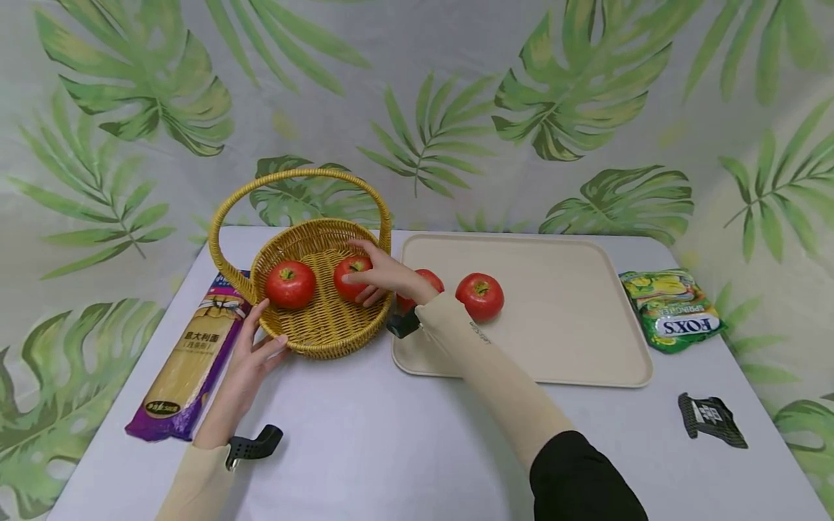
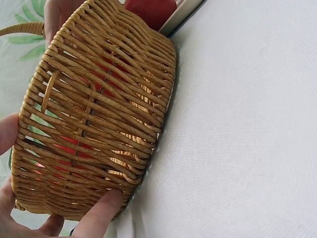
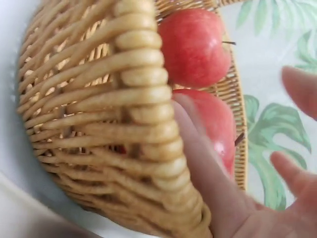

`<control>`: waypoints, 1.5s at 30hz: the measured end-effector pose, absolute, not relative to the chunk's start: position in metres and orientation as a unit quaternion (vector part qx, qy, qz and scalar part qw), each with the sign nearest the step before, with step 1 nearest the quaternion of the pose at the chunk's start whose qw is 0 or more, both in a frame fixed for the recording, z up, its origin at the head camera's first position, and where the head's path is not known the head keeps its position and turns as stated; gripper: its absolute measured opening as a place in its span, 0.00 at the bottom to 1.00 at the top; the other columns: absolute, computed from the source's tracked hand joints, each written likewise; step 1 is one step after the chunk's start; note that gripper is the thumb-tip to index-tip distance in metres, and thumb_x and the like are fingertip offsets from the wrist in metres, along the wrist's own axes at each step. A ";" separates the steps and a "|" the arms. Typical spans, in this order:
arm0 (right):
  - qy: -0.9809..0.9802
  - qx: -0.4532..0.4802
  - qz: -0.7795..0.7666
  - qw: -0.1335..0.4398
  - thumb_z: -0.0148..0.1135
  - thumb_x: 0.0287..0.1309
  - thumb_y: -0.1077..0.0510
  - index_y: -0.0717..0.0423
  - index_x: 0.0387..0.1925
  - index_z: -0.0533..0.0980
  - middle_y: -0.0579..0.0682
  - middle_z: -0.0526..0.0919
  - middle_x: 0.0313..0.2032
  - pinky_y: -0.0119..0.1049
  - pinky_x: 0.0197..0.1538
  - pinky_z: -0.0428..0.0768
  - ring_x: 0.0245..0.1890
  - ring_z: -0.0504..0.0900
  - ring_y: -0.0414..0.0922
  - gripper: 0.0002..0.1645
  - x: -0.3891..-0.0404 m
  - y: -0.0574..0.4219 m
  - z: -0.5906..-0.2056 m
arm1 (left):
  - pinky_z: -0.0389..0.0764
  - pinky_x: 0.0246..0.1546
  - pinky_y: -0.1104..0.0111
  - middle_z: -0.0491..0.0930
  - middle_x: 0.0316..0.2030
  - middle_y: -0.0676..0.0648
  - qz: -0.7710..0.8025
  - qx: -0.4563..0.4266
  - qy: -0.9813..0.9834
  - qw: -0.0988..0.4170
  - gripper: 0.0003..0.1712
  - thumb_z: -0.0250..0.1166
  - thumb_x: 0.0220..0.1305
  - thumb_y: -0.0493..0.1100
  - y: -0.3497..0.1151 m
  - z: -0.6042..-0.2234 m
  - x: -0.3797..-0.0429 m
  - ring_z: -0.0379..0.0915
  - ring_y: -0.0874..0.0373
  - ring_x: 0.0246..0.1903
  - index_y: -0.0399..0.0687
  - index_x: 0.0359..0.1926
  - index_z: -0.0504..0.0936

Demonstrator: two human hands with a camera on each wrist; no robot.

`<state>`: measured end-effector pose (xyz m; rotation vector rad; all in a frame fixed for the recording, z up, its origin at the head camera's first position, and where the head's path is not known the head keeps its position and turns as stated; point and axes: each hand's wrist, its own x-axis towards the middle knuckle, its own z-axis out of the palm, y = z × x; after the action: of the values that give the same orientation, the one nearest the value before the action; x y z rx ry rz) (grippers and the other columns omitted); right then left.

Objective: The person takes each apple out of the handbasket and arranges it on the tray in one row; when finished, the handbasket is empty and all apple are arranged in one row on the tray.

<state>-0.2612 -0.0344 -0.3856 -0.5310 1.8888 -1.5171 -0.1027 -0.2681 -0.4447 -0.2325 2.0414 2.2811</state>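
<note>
Left hand [image 1: 250, 358], head view: held with the grip closed round the near left side of the basket [image 1: 335, 349], likely to keep light wicker from sliding
Right hand [image 1: 389, 273], head view: reached over the right rim with a slack grip, spread about the right apple [image 1: 348, 267]
Left apple [image 1: 291, 284], head view: sat inside by the left wall, with bare weave towards the right apple
Tray [image 1: 560, 318], head view: lay just beside the basket, probably for a short reach; carried the front apple [image 1: 481, 297] and a half-hidden apple [image 1: 430, 278] by the right wrist
Pasta pack [image 1: 192, 354], head view: lay along the basket's left, narrowing room there
Table [image 1: 391, 449], head view: offered free room in front, little behind at the far edge
Basket, left wrist view: clasped from outside, between low weave and rim; stood on the table with bare surface alongside
Right apple, right wrist view: rested inside near the left apple, with one finger tucked tightly between skin and rim
Right hand, right wrist view: spread loosely, with other fingers clear of the fruit
</note>
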 end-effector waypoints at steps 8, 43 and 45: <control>0.743 -0.165 -0.528 0.378 0.57 0.66 0.58 0.41 0.75 0.40 0.61 0.56 0.68 0.51 0.40 0.83 0.40 0.80 0.69 0.48 -0.265 -0.038 -0.381 | 0.57 0.63 0.46 0.25 0.73 0.46 0.743 -0.074 0.664 0.040 0.41 0.53 0.71 0.35 -0.267 -0.444 -0.105 0.42 0.38 0.69 0.63 0.76 0.42; 0.813 -0.323 -0.441 0.201 0.73 0.49 0.47 0.36 0.64 0.68 0.50 0.61 0.59 0.37 0.36 0.82 0.51 0.71 0.50 0.40 -0.255 -0.021 -0.379 | 0.56 0.63 0.44 0.24 0.73 0.48 0.742 -0.074 0.665 0.034 0.41 0.53 0.71 0.36 -0.267 -0.446 -0.103 0.40 0.38 0.70 0.63 0.76 0.42; 0.809 -0.324 -0.449 0.197 0.74 0.48 0.46 0.34 0.64 0.68 0.49 0.61 0.58 0.37 0.34 0.83 0.50 0.71 0.50 0.40 -0.256 -0.013 -0.377 | 0.56 0.63 0.44 0.24 0.73 0.48 0.743 -0.073 0.664 0.033 0.41 0.53 0.71 0.36 -0.268 -0.446 -0.102 0.40 0.38 0.70 0.63 0.76 0.42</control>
<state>-0.2559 -0.0126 -0.3770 -0.9059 2.2664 -1.2558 -0.1024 -0.2680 -0.4458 -0.2233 2.0436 2.2871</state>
